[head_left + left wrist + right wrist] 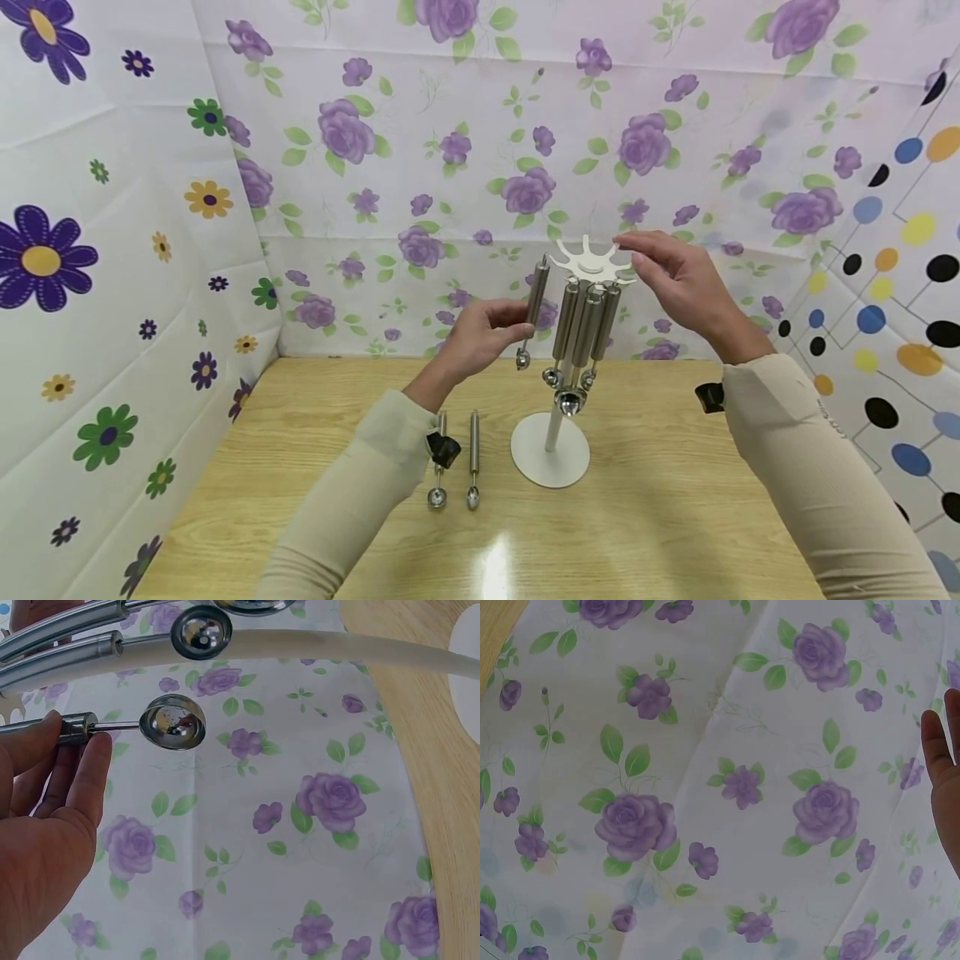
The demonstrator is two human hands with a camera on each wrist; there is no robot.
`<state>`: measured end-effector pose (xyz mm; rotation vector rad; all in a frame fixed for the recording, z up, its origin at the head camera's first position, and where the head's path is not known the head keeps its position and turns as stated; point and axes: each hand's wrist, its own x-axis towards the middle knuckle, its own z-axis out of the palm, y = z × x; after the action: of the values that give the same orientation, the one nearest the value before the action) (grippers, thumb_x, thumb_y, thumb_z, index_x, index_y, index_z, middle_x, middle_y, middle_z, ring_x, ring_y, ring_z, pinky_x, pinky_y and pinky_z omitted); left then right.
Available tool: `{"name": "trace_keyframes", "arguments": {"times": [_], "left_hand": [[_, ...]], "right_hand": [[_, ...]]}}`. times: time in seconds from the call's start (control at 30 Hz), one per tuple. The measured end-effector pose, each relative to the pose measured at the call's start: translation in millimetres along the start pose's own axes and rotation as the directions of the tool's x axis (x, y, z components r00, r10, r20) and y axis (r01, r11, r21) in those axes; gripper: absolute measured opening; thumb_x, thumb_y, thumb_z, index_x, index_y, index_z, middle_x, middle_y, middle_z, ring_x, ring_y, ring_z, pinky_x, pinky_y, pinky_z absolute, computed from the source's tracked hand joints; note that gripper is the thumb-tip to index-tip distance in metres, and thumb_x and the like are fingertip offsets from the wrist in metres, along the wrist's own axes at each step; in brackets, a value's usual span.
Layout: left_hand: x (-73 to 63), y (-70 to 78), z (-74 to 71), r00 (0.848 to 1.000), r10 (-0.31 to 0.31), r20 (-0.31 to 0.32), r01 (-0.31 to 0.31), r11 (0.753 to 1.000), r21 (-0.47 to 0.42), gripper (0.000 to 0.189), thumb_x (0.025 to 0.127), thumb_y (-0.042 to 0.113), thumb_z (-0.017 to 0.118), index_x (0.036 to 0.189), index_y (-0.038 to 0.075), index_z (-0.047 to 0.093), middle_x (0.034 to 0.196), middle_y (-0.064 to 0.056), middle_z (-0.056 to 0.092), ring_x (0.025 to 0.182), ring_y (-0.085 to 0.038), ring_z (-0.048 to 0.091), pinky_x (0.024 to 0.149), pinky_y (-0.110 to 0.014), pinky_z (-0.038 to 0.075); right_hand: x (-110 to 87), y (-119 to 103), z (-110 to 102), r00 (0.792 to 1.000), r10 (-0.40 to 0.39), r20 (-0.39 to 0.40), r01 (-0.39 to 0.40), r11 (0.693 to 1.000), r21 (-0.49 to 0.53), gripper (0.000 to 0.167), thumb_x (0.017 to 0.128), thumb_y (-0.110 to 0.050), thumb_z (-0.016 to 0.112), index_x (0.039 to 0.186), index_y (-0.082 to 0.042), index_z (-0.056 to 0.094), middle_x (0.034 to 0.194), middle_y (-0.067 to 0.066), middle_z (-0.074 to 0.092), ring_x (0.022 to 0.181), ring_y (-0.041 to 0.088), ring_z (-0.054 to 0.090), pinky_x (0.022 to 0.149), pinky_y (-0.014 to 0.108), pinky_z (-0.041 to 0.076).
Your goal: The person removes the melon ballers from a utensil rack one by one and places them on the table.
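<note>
Two scoops [474,443] lie on the table [645,508], nine o'clock from the stand [531,454]. Beyond, the left grip [480,337] pinches another scoop [537,293], nine o'clock from the hanging scoops [587,325]; keeping it upright should avoid knocks. The right grip [686,283], at three o'clock, holds nothing.

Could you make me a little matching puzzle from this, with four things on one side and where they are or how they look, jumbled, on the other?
Column one
1. Left hand
2. Right hand
3. Stand's base
4. Back cloth

Column two
A. White and round, on the wooden table
B. Purple and green floral print
C. Beside the white stand top, holding no scoop
D. Gripping a metal scoop by its handle

Pairs: 1-D, 2-C, 3-A, 4-B
</note>
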<state>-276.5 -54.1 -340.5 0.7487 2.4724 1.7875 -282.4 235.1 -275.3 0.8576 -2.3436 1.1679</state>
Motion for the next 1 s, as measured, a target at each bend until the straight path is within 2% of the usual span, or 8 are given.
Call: {"name": "trace_keyframes", "arguments": {"times": [0.13, 0.3, 0.53, 0.8, 0.9, 1.0], "left_hand": [[-5.7, -7.0, -3.9, 1.000, -0.003, -0.004, 0.003, 1.000, -0.002, 0.026, 0.096, 0.010, 0.068, 0.121, 0.002, 0.070, 0.110, -0.009, 0.072, 0.099, -0.021, 0.067, 0.087, -0.035, 0.057], [-15.4, -21.4, -5.7, 0.999, -0.041, -0.025, 0.041, 0.999, -0.004, 0.025, 0.095, 0.010, 0.070, 0.118, 0.002, 0.071, 0.106, -0.009, 0.072, 0.094, -0.021, 0.068, 0.084, -0.039, 0.058], [-29.3, -45.7, -7.1, 0.995, -0.089, -0.046, 0.087, 0.995, -0.051, 0.025, 0.094, 0.009, 0.071, 0.118, 0.001, 0.070, 0.106, -0.011, 0.071, 0.092, -0.021, 0.068, 0.084, -0.040, 0.059], [-43.8, -69.4, -8.6, 0.985, -0.151, -0.083, 0.141, 0.984, -0.113, 0.025, 0.092, 0.006, 0.073, 0.115, -0.003, 0.070, 0.105, -0.015, 0.069, 0.093, -0.023, 0.069, 0.081, -0.034, 0.060], [-49.7, -79.3, -8.7, 0.978, -0.190, -0.082, 0.178, 0.975, -0.134, 0.024, 0.091, 0.005, 0.073, 0.114, -0.004, 0.069, 0.105, -0.016, 0.070, 0.091, -0.022, 0.069, 0.081, -0.036, 0.060], [-56.8, -87.5, -9.1, 0.969, -0.228, -0.094, 0.213, 0.966, -0.147, 0.023, 0.091, 0.005, 0.073, 0.112, -0.004, 0.069, 0.102, -0.015, 0.070, 0.089, -0.021, 0.069, 0.080, -0.037, 0.060]], "right_hand": [[-0.4, -0.7, -0.7, 1.000, -0.017, 0.001, 0.017, 1.000, -0.002, 0.035, 0.106, -0.010, 0.048, 0.139, -0.003, 0.059, 0.138, 0.017, 0.056, 0.126, 0.001, 0.047, 0.101, 0.017, 0.040], [-1.0, -1.3, -1.4, 1.000, -0.013, 0.003, 0.013, 1.000, -0.005, 0.035, 0.106, -0.010, 0.049, 0.139, -0.003, 0.058, 0.139, 0.017, 0.056, 0.126, 0.002, 0.047, 0.102, 0.017, 0.039], [-1.4, -2.9, -1.9, 1.000, -0.004, 0.002, 0.004, 0.999, -0.034, 0.035, 0.106, -0.011, 0.050, 0.139, -0.005, 0.059, 0.139, 0.016, 0.056, 0.128, 0.012, 0.049, 0.100, 0.015, 0.039], [-3.2, -3.5, -3.0, 0.999, -0.041, -0.017, 0.039, 0.995, -0.094, 0.033, 0.104, -0.008, 0.054, 0.136, -0.004, 0.062, 0.136, 0.016, 0.059, 0.119, -0.002, 0.051, 0.092, 0.013, 0.041], [-4.7, -4.9, -5.1, 1.000, -0.026, -0.013, 0.024, 0.992, -0.125, 0.033, 0.104, -0.009, 0.055, 0.136, -0.005, 0.062, 0.136, 0.015, 0.059, 0.118, 0.003, 0.053, 0.091, 0.013, 0.041], [-6.3, -7.3, -6.8, 1.000, -0.012, -0.002, 0.011, 0.988, -0.153, 0.034, 0.104, -0.012, 0.055, 0.137, -0.007, 0.061, 0.138, 0.013, 0.058, 0.119, 0.016, 0.055, 0.091, 0.014, 0.042]]}}
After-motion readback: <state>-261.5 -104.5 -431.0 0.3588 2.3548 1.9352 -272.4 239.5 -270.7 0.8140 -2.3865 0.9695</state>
